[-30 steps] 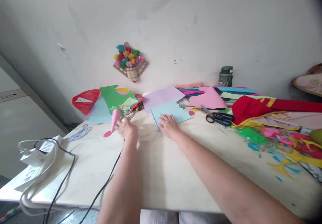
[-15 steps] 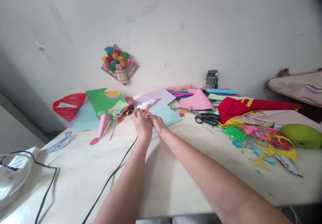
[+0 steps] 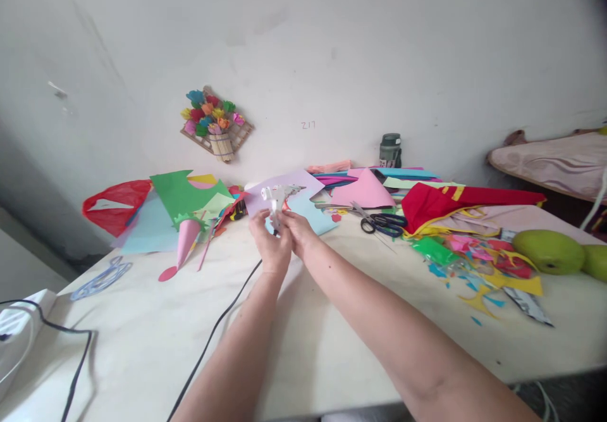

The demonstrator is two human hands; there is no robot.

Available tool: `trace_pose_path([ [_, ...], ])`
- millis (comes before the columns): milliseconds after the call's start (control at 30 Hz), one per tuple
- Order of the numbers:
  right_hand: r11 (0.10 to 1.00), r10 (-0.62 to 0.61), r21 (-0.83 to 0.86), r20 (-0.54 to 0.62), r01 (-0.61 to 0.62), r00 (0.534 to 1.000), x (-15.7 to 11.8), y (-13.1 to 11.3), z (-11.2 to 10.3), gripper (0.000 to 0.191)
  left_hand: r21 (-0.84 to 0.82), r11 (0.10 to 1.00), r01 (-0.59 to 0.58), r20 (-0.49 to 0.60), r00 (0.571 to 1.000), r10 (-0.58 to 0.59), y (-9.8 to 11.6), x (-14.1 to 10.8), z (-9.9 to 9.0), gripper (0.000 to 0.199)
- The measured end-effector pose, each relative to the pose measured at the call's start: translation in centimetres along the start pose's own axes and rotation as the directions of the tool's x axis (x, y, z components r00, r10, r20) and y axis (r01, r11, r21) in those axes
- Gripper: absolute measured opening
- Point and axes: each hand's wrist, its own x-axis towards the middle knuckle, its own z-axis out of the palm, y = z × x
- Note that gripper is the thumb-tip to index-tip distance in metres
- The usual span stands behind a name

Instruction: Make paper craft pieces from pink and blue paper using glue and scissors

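A white hot glue gun (image 3: 281,194) is held up over the table, its nozzle pointing right and an orange trigger showing. My left hand (image 3: 269,242) is closed around the lower handle, thumb in front. Against the same handle, from the right, my right hand (image 3: 298,232) is closed too, its fingertips partly hidden. A black cord (image 3: 213,333) runs from below my left hand toward the front edge. Behind the gun lie a lilac sheet (image 3: 303,185) and a light blue sheet (image 3: 320,221).
Left of my hands stands a pink paper cone (image 3: 188,242) with a green fringe. Dark-handled scissors (image 3: 386,223) lie to the right, then red cloth (image 3: 427,207), paper scraps (image 3: 488,295) and a green mango-like fruit (image 3: 547,251). A white power strip (image 3: 23,327) sits far left.
The glue gun has turned more upright in my hands, so its back end and handle now show. The right hand has shifted closer around the handle. The view has swung slightly right.
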Motion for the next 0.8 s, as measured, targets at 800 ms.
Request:
trace_pose_path([
  [800, 0.277, -0.276, -0.958, -0.006, 0.074, 0.961, 6.0, -3.2, -6.4, 0.022, -0.105, 0.939, 0.328, 0.11, 0.942, -0.317, -2.9, 4.1, 0.1, 0.04],
])
